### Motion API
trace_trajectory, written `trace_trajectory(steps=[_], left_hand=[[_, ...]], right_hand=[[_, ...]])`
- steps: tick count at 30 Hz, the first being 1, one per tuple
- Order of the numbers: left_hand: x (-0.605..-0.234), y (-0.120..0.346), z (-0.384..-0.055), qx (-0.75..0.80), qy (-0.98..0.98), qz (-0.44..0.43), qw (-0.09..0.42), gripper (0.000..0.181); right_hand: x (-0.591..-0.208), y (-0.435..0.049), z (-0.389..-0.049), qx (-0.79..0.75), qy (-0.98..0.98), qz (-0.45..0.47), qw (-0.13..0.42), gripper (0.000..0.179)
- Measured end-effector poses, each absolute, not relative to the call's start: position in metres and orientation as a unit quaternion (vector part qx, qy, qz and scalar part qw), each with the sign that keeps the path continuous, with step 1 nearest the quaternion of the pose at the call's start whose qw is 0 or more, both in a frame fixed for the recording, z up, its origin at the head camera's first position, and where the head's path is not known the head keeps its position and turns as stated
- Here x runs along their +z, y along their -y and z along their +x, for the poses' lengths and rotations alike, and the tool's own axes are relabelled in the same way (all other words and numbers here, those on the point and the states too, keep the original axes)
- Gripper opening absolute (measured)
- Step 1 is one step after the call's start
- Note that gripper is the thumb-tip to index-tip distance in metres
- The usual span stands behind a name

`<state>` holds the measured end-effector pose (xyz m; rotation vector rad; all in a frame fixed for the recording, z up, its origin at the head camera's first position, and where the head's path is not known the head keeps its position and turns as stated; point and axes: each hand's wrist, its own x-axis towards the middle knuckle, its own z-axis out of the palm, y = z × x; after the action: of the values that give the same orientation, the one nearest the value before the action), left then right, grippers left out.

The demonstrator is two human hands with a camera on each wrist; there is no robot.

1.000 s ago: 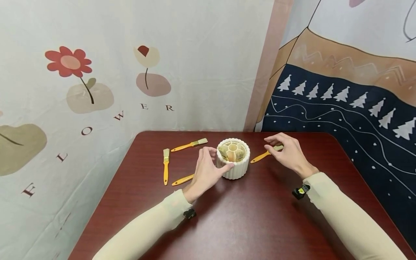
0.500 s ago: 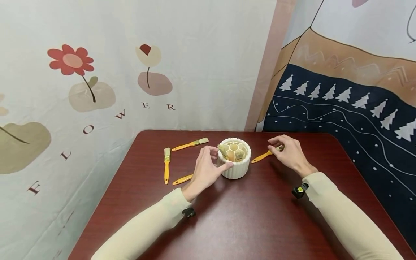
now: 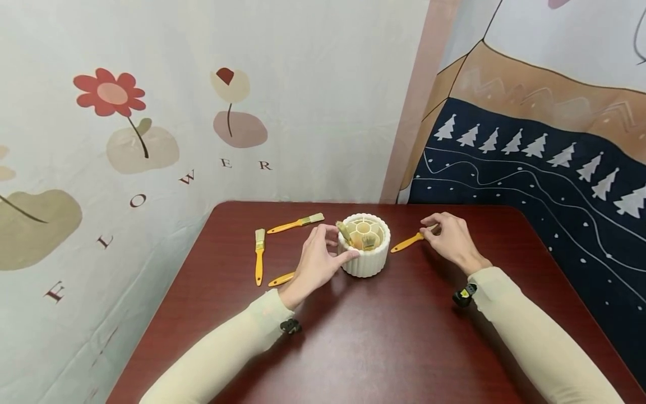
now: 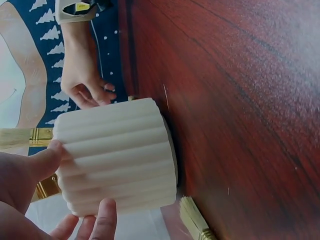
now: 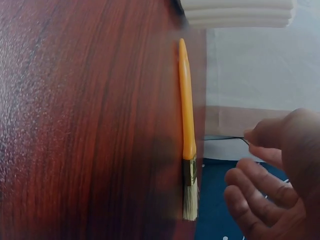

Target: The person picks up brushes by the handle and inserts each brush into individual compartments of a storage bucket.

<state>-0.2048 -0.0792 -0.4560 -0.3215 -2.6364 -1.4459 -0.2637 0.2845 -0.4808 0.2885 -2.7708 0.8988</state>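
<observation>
A round white ribbed brush holder (image 3: 367, 265) stands on the table, with a ring of compartments inside. Two paintbrushes are in it, bristles up, and one brush (image 3: 343, 230) leans out over the left rim. My left hand (image 3: 317, 262) grips the holder's left side, thumb at the front near the rim and fingers round the back. Over the bristle end of a yellow-handled paintbrush (image 5: 187, 110) lying right of the holder hovers my right hand (image 3: 451, 238). Its fingers are loosely bent; the right wrist view shows them apart from the brush.
Left of the holder lie more yellow paintbrushes: one upright in view (image 3: 259, 259), one slanting (image 3: 295, 224) near the back edge, and one (image 3: 281, 279) partly behind my left hand. The dark red table (image 3: 383, 348) meets printed cloth hangings (image 3: 323, 112) behind.
My right hand has shifted slightly rightward above the brush's bristle end. The holder has turned a little in my left hand, moving its brushes slightly left. The loose brushes stay put.
</observation>
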Motion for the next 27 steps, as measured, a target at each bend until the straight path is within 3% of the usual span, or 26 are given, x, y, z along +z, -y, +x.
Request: trace_trajectory(steps=[14, 27], left_hand=[[-0.45, 0.087, -0.212, -0.465, 0.875, -0.125, 0.046, 0.065], [-0.448, 0.091, -0.221, -0.463, 0.877, -0.127, 0.021, 0.066]], right_hand=[[-0.49, -0.28, -0.269, 0.274, 0.958, 0.073, 0.039, 0.028], [-0.497, -0.279, -0.276, 0.243, 0.965, 0.082, 0.048, 0.024]])
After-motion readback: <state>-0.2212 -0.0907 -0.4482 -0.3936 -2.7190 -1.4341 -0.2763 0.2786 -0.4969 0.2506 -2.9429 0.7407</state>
